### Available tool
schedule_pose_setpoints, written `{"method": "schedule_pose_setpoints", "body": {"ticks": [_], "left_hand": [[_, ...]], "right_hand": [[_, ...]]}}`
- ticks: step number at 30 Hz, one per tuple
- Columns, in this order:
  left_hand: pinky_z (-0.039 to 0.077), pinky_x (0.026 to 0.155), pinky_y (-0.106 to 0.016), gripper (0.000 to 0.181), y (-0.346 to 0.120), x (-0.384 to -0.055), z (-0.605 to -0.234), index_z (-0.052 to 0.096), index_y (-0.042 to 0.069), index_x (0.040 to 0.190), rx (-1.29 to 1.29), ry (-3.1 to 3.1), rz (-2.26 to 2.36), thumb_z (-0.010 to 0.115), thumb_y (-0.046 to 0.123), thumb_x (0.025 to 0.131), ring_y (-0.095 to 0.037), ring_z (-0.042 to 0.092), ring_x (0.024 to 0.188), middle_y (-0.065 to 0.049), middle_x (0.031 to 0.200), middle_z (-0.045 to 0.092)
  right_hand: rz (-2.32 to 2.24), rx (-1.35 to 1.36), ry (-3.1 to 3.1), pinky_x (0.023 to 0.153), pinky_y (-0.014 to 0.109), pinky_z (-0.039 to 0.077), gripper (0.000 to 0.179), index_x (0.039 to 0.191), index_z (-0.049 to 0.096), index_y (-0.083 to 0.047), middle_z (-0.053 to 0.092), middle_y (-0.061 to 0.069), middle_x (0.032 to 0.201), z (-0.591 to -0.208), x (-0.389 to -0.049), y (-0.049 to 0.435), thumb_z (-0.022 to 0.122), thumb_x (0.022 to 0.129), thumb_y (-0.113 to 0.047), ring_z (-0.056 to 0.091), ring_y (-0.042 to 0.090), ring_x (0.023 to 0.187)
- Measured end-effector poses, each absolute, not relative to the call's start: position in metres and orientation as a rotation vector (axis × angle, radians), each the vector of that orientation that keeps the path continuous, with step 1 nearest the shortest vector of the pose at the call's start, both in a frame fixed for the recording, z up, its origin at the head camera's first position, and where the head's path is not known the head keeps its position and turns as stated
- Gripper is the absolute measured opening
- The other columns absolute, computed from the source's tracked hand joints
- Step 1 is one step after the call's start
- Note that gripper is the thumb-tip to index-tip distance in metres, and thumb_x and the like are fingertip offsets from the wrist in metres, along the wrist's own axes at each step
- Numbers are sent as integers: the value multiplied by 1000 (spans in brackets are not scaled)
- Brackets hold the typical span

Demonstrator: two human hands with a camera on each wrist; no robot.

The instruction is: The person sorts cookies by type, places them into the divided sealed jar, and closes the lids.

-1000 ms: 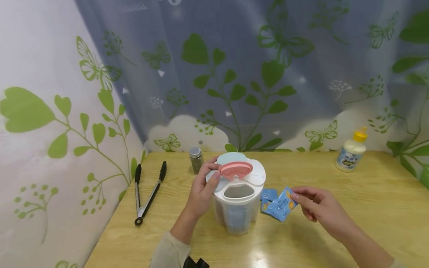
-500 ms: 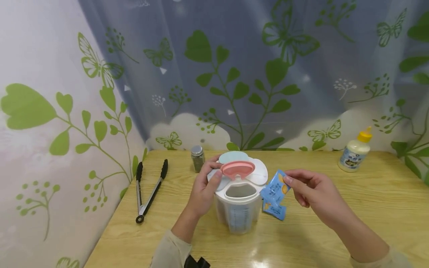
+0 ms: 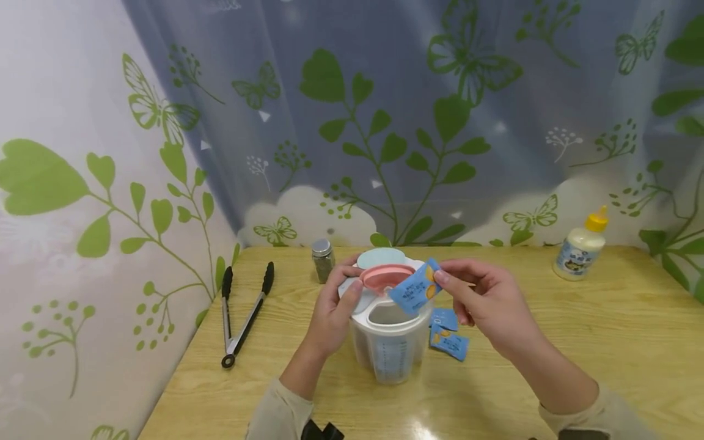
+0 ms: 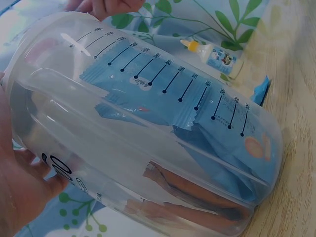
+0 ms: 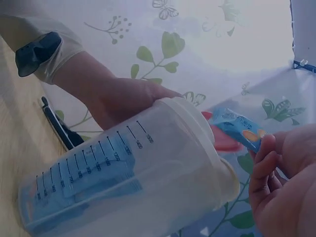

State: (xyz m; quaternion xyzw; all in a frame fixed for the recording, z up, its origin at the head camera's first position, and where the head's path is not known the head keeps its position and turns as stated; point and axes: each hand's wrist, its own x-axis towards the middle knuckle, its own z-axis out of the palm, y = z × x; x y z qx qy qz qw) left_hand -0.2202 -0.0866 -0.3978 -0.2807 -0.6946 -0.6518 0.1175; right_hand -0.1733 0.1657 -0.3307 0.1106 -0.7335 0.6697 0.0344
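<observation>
A clear plastic storage canister (image 3: 389, 357) with a white lid stands on the table. Its pink flap (image 3: 379, 278) is raised, baring an opening at the front. Around the lid's left side my left hand (image 3: 332, 308) grips the canister. My right hand (image 3: 489, 302) pinches a blue sachet (image 3: 414, 290) by its edge, above the lid close to the opening. Two more blue sachets (image 3: 450, 342) lie on the table right of the canister. Through the wall, the left wrist view shows blue sachets (image 4: 143, 84) in one compartment and brown-wrapped sticks (image 4: 192, 187) in another.
Black-tipped tongs (image 3: 242, 324) lie spread at the left of the table. Behind the canister stands a small spice jar (image 3: 322, 261) with a metal cap. A squeeze bottle (image 3: 580, 247) with a yellow top is at the back right. Patterned curtain borders the table's back and left.
My right hand has lifted one sachet off the pile beside the canister and carried it left and up, over the lid. My left hand keeps its grip on the canister.
</observation>
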Motion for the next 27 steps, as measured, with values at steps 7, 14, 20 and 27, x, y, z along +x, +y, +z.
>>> {"method": "schedule_pose_setpoints", "body": {"ticks": [7,14,20,27], "left_hand": [[41,108,-22,21,-85,-222,-398,53,-3,114,-839,-2021,-1902,46,14,103,-36,41,142,-21,149,44],[40,110,-22,21,-88,-220,-398,53,-3,115,-818,-2028,-1905,45,12,103,-36,40,142,-20,149,44],[41,108,-21,20,-89,-217,-401,53,-2,114,-787,-2044,-1928,45,12,103,-36,39,143,-20,151,44],[42,108,-22,20,-89,-218,-398,52,-1,116,-822,-2030,-1931,45,13,104,-36,38,144,-19,153,41]], "right_hand": [[1965,477,-2320,44,31,42,20,112,70,-6,69,-8,83,-334,-170,159,65,97,-19,47,14,47],[1989,522,-2374,47,28,44,24,116,69,-6,70,-8,89,-341,-173,158,67,96,-19,43,9,47],[2045,525,-2343,44,29,37,25,118,66,-5,68,-9,91,-349,-174,165,67,96,-16,41,9,47],[2061,456,-2291,44,31,37,19,116,67,-10,69,-10,97,-361,-175,182,64,98,-14,43,11,49]]}}
